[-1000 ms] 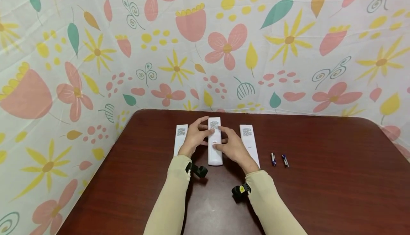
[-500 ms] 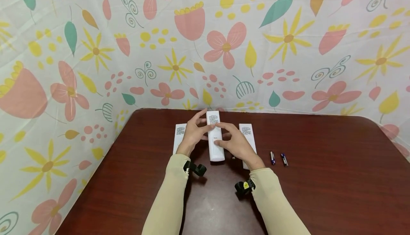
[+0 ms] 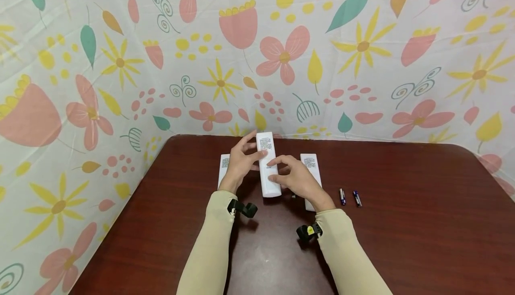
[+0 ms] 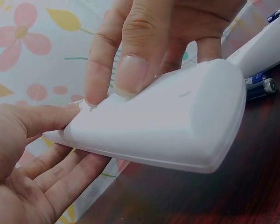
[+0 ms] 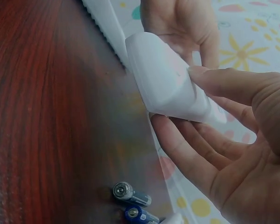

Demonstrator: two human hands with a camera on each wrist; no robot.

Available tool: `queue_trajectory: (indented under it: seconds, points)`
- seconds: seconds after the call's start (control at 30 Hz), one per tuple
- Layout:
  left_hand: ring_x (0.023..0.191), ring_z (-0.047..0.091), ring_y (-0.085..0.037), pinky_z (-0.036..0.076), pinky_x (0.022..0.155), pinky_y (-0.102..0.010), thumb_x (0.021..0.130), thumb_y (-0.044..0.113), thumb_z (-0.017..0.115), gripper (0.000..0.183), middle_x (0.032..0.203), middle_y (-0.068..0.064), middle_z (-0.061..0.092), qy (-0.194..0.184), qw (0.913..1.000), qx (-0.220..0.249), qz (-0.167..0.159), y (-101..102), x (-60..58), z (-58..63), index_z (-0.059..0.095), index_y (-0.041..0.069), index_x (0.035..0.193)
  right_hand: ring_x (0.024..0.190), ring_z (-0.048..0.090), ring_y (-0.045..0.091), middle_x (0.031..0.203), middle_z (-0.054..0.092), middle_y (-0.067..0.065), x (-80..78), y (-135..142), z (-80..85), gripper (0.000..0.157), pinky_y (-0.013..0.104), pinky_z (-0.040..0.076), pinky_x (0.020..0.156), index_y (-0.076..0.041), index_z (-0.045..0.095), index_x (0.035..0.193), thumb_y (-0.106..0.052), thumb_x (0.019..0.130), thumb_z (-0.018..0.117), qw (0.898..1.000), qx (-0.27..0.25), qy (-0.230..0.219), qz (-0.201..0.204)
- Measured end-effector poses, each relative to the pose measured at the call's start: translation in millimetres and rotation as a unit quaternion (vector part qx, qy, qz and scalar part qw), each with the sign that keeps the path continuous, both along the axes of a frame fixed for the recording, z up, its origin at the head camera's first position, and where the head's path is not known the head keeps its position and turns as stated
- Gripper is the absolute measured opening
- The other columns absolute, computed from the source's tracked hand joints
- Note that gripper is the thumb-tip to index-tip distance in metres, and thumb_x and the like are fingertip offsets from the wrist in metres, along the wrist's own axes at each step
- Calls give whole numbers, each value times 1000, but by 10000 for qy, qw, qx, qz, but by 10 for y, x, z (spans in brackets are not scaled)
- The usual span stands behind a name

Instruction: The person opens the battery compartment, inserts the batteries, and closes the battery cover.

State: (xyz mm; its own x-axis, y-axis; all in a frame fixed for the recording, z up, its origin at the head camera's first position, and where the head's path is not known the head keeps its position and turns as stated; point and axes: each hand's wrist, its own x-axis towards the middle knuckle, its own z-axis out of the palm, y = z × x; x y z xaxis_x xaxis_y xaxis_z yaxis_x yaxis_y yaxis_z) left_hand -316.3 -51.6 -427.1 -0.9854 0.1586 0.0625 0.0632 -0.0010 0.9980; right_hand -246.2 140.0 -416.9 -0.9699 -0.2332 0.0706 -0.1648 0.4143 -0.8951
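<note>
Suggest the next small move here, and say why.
Probably the right hand should press near the small mark on the held white remote and try sliding a cover toward the near end. The remote's printed label faces up, the mark sits by that hand's fingertips, the left hand grips the far part, and loose batteries lie on the table.
</note>
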Motion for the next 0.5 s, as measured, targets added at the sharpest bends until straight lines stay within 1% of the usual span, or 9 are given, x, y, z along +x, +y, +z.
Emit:
queue_trajectory:
  seconds: [0.07,0.13,0.17,0.3,0.5]
  points:
    - [92,75,-31,66,69,-43,95,7,82,72,130,-14,65,9,10000,-8,-5,-2,5,10,53,22,159,109,67,35,134,59,16,-2,-4,6,33,37,63,73,-11,71,127,-8,96,81,10000,95,19,-17]
    - [92,75,-31,66,69,-43,95,7,82,71,131,-14,65,-5,10000,-37,-5,-4,12,17,54,25,158,108,67,34,132,59,16,-4,-10,7,32,37,63,72,-11,71,126,-8,96,81,9999,155,1,-36]
    - [92,75,-31,66,69,-43,95,6,82,71,131,-14,65,6,10000,-50,-14,-5,12,19,54,25,158,108,67,33,132,59,15,-5,-13,7,32,36,63,72,-11,71,126,-8,96,81,9998,176,-5,-43]
    - [89,75,-29,66,68,-43,94,6,83,70,130,-13,66,-9,10000,-71,-8,-2,16,36,58,32,154,106,67,31,131,58,15,-6,-31,9,30,36,62,71,-11,70,125,-10,96,81,9994,323,-5,-99]
    - [86,76,-29,66,69,-42,94,6,83,70,131,-12,66,-7,10000,-79,-35,0,24,50,59,36,152,109,66,32,130,56,15,5,-52,24,28,35,60,71,-9,69,123,-8,97,80,9991,413,16,-131]
